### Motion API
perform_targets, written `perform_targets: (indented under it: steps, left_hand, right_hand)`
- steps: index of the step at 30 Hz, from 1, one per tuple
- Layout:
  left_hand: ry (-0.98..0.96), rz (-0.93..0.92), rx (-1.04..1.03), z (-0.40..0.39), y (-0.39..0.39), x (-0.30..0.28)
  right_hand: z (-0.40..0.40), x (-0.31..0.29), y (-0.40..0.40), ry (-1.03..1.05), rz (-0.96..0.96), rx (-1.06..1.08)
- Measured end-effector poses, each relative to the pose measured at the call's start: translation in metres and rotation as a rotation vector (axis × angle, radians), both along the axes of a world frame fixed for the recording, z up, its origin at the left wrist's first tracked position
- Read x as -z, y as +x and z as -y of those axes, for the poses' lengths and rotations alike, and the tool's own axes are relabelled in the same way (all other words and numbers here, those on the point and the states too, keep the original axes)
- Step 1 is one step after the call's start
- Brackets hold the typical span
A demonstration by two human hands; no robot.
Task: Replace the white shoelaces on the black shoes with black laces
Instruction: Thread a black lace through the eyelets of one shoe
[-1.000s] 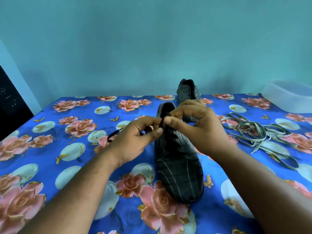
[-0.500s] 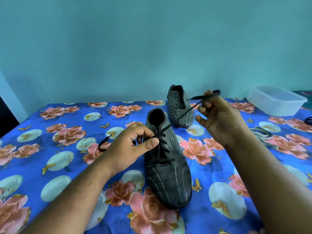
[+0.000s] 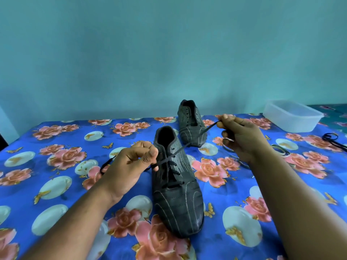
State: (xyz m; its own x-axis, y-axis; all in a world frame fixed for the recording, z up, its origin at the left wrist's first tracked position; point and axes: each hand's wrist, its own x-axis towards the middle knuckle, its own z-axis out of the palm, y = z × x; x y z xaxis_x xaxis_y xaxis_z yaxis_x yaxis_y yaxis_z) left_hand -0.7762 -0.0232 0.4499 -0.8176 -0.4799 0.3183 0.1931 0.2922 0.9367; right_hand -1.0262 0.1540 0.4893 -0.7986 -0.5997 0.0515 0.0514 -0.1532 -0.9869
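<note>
- Head view: the white laces (image 3: 279,148) are mostly hidden behind the right hand (image 3: 242,137); only loops show near the table's right edge.
- A second black lace (image 3: 332,138) is cut off at the right edge of the picture.
- The left hand (image 3: 129,166) covers the near shoe's (image 3: 177,194) left eyelets; a lace end (image 3: 107,164) pokes out behind that hand.
- The near shoe, black with thin pale stripes, lies mid-table with its toe toward the front edge, and the black lace (image 3: 187,145) is crossed through its lower eyelets.
- The left hand pinches the lace beside the shoe; the right hand grips the other end, pulled taut toward the back right.
- The far shoe (image 3: 190,123) stands unlaced near the back edge.
- A tub (image 3: 292,115) sits at the back right corner.
</note>
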Motion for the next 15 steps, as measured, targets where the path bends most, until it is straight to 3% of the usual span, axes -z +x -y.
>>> perform_targets:
  steps: [6,11,15]
  left_hand:
    - [-0.01,0.001,-0.029,-0.006,0.007,-0.009]
    - [-0.016,-0.06,-0.126,-0.017,0.005,-0.02]
    - [-0.002,-0.091,-0.047,-0.019,0.003,-0.017]
  right_hand:
    - [0.01,-0.017,0.049,-0.096,-0.127,-0.451]
    - [0.015,-0.014,0.069,-0.116,-0.246,-0.586]
    - [0.018,-0.011,0.084,0.014,-0.445,-0.634]
